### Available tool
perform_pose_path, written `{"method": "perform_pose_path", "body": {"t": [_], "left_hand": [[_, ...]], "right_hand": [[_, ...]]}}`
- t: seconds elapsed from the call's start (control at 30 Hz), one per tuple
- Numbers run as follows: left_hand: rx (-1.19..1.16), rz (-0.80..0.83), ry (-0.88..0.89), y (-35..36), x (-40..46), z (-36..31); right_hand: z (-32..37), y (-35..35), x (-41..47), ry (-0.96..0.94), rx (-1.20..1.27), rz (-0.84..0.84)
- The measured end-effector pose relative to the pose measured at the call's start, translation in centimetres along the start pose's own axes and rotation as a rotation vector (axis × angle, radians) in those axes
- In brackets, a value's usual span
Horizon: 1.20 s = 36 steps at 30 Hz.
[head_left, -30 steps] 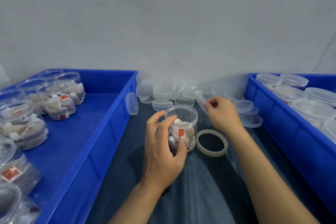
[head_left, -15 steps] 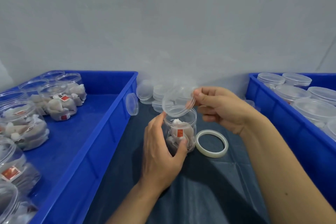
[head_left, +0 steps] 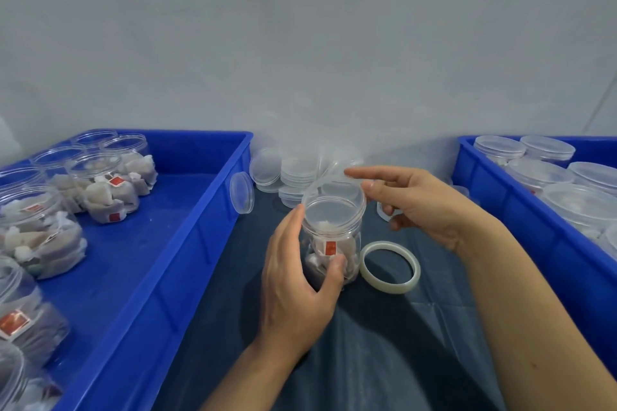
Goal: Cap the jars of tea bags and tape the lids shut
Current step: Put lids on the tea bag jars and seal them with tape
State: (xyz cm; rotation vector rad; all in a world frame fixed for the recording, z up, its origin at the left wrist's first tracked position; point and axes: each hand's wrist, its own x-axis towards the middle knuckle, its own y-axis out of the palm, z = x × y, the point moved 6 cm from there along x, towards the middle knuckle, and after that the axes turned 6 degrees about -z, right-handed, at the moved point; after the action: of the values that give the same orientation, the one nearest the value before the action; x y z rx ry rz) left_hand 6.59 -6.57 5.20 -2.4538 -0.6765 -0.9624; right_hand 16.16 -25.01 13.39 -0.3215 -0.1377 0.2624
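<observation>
Jar [head_left: 330, 243] of tea bags: upright on dark-covered table [head_left: 384, 360], between two blue bins. Left hand [head_left: 297, 280] fingers wrapped round its body. Clear lid [head_left: 335, 190] at the mouth (seating unclear), pinched by right hand [head_left: 424, 207] fingers. Tape roll [head_left: 389, 268]: flat, just right of jar.

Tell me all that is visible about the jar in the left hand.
The jar is clear plastic, round, upright on the dark cloth. Tea bags with red tags fill it. The left hand grips its side. The right hand holds a clear lid over its mouth, not plainly seated. The tape roll lies beside it.
</observation>
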Motion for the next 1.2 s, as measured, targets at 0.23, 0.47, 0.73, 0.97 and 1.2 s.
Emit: {"method": "perform_pose_path", "body": {"t": [0.23, 0.47, 0.73, 0.97, 1.2], "left_hand": [[0.004, 0.014, -0.013, 0.0, -0.1, -0.1], [-0.025, 0.028, -0.08, 0.1, -0.2, 0.0], [-0.095, 0.158, -0.257, 1.1, -0.1, 2.1], [-0.067, 0.073, -0.201, 0.1, -0.1, 1.1], [-0.167, 0.025, -0.203, -0.3, -0.3, 0.8]], "right_hand": [[1.5, 0.4, -0.4, -0.114, -0.342, -0.021], [3.1, 2.1, -1.2, -0.187, -0.547, 0.072], [4.1, 4.3, -2.2, -0.278, -0.653, 0.1], [4.6, 3.7, -2.3, -0.265, -0.62, 0.101], [4.7, 2.5, -3.0, -0.205, -0.44, 0.237]]}}
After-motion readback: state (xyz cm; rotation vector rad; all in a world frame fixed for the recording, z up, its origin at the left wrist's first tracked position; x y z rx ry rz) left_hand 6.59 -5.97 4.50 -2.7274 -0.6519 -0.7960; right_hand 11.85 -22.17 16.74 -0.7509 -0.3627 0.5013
